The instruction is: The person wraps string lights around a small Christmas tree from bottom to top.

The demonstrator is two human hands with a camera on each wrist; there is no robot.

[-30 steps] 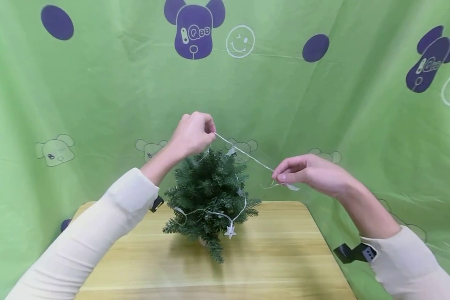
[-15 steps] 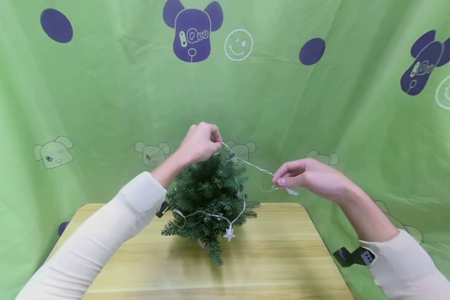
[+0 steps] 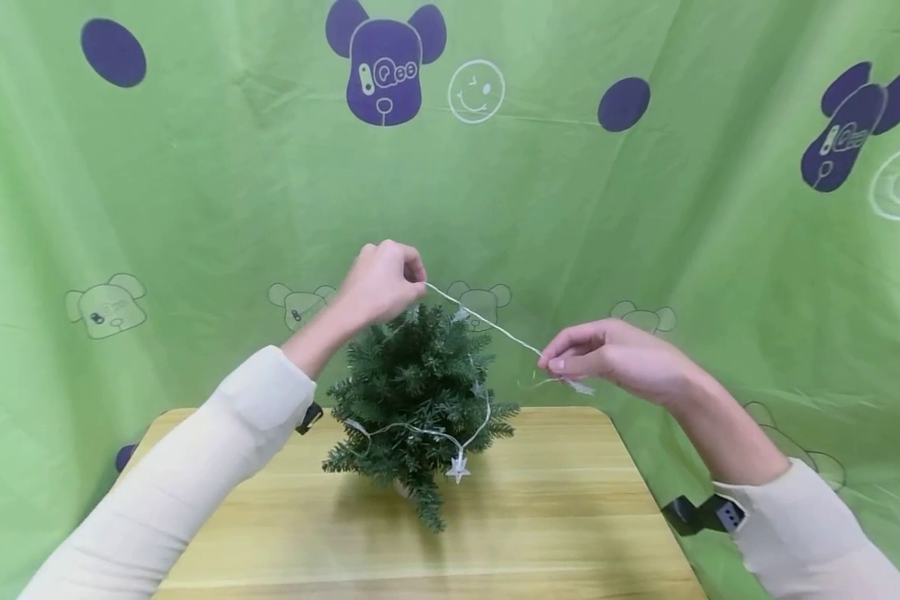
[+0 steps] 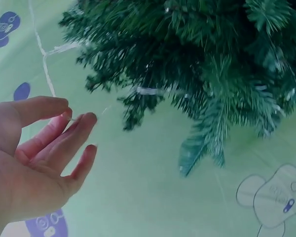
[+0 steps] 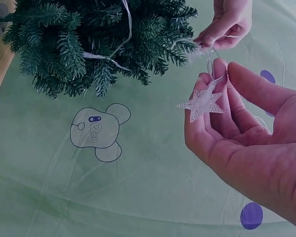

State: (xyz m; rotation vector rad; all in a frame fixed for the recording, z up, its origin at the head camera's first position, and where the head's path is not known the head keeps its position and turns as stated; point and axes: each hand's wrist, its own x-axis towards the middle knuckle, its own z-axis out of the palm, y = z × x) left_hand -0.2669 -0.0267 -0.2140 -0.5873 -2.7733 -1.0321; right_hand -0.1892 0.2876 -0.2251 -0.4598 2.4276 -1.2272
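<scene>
A small green Christmas tree (image 3: 420,400) stands on the wooden table, wrapped partly in a string of clear star lights (image 3: 420,428). Above its top my left hand (image 3: 385,282) pinches the light string between thumb and fingers. From there the wire runs taut down to my right hand (image 3: 618,360), which pinches it right of the tree. One clear star (image 5: 203,104) hangs at the right fingers in the right wrist view. Another star (image 3: 458,467) dangles at the front of the tree. In the left wrist view the left hand (image 4: 49,148) is beside the branches.
Under the tree is a light wooden table (image 3: 570,517) with rounded back corners. A green curtain (image 3: 540,208) printed with bear heads surrounds it at the back and sides. Each sleeve cuff has a black device (image 3: 703,514) near it.
My left hand first came down and right, slackening the wire, then went back left, pulling it straight again. The right hand stays almost in place, and the tree stands as before.
</scene>
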